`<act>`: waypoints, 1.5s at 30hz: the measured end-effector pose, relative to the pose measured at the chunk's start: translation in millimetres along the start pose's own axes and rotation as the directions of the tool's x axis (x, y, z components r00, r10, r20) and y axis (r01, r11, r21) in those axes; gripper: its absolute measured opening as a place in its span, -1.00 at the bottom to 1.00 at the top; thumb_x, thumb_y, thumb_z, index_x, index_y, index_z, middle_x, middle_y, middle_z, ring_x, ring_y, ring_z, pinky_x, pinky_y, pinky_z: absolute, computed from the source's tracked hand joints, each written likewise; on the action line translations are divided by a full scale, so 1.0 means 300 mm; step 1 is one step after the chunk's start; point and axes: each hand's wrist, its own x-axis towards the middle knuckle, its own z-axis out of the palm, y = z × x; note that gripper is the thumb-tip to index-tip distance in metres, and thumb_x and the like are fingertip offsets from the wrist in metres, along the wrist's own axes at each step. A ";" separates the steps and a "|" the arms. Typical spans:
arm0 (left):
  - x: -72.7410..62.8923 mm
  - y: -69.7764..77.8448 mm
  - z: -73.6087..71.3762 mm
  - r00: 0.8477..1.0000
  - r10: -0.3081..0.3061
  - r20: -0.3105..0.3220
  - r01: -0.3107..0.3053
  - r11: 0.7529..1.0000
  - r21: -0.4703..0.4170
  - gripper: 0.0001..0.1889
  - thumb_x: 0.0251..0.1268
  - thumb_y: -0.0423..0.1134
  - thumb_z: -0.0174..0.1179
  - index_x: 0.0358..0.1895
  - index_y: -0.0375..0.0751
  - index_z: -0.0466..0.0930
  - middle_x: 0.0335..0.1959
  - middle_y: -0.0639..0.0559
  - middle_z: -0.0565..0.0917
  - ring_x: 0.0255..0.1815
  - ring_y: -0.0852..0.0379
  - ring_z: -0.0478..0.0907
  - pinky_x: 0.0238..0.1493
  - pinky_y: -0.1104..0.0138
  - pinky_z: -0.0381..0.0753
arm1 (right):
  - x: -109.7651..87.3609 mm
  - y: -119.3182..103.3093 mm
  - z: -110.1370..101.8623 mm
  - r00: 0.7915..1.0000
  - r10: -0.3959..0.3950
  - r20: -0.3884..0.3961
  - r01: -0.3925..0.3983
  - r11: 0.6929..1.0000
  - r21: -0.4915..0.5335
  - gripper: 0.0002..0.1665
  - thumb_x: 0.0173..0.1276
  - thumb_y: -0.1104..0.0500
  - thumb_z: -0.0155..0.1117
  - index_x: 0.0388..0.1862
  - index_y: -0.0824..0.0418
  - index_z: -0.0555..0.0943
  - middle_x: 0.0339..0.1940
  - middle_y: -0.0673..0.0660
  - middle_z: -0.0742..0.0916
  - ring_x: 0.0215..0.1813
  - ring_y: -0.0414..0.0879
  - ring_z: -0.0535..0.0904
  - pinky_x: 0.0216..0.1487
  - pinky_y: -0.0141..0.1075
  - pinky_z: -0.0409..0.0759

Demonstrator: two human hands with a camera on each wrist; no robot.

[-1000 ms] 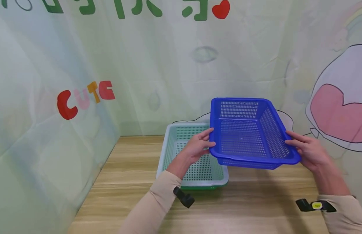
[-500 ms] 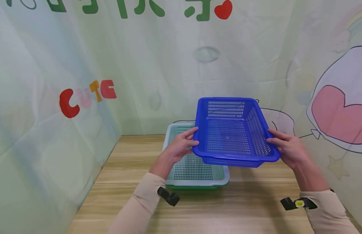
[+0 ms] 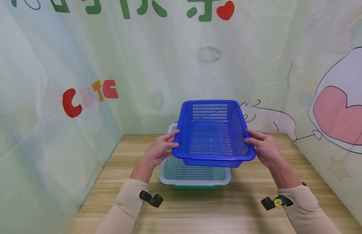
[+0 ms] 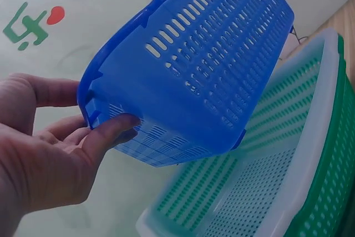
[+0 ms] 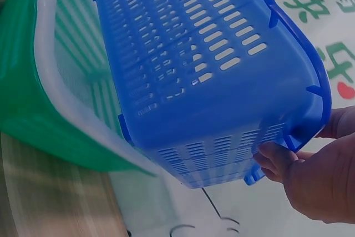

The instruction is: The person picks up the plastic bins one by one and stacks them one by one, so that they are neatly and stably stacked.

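A blue slotted plastic basket [image 3: 210, 138] hangs in the air, tilted so its inside faces the head camera. My left hand [image 3: 159, 149] grips its left rim, and my right hand [image 3: 265, 148] grips the right rim. In the left wrist view the thumb [image 4: 113, 131] presses under the rim against the side wall. The right wrist view has those fingers [image 5: 277, 159] curled at the rim as well. Below and behind it, a white basket [image 3: 195, 182] is nested in a green basket [image 3: 195, 187] on the table. The blue basket covers much of the white one.
The wood-grain table [image 3: 116, 195] runs back to a printed cloth backdrop [image 3: 157, 65]. Cloth walls with cartoon prints close in the left and right sides. Each sleeve carries a small black camera [image 3: 150, 199].
Both hands have carried the blue basket left, from the right side of the nested baskets to over them. Both grips look the same, and the nested baskets stay on the table.
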 end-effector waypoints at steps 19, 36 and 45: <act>-0.083 -0.044 -0.154 0.996 -0.029 -0.085 0.029 1.000 0.003 -0.31 0.42 -0.53 0.00 0.59 -0.20 0.09 0.57 -0.21 0.16 0.47 -0.19 0.25 0.05 0.25 0.58 | 0.040 0.081 0.174 1.000 0.021 0.003 -0.022 0.998 0.066 -0.28 0.43 0.48 0.10 0.53 0.45 0.15 0.56 0.37 0.22 0.47 0.19 0.27 0.34 -0.07 0.36; -0.101 -0.153 -0.186 0.994 -0.037 -0.101 0.039 0.999 0.022 -0.31 0.39 -0.54 0.00 0.58 -0.24 0.10 0.56 -0.26 0.14 0.47 -0.23 0.23 0.13 0.16 0.55 | 0.045 0.196 0.190 0.999 0.025 0.031 -0.026 1.000 0.010 -0.30 0.45 0.47 0.08 0.52 0.48 0.13 0.54 0.39 0.22 0.50 0.20 0.22 0.37 0.00 0.30; -0.114 -0.191 -0.192 0.993 -0.036 -0.115 0.041 0.998 0.037 -0.33 0.42 -0.53 -0.02 0.57 -0.23 0.11 0.56 -0.25 0.16 0.48 -0.23 0.23 0.21 0.07 0.51 | 0.035 0.239 0.205 1.000 -0.012 0.022 0.013 0.996 -0.086 -0.34 0.46 0.45 0.08 0.49 0.53 0.17 0.50 0.43 0.28 0.51 0.23 0.19 0.40 0.03 0.28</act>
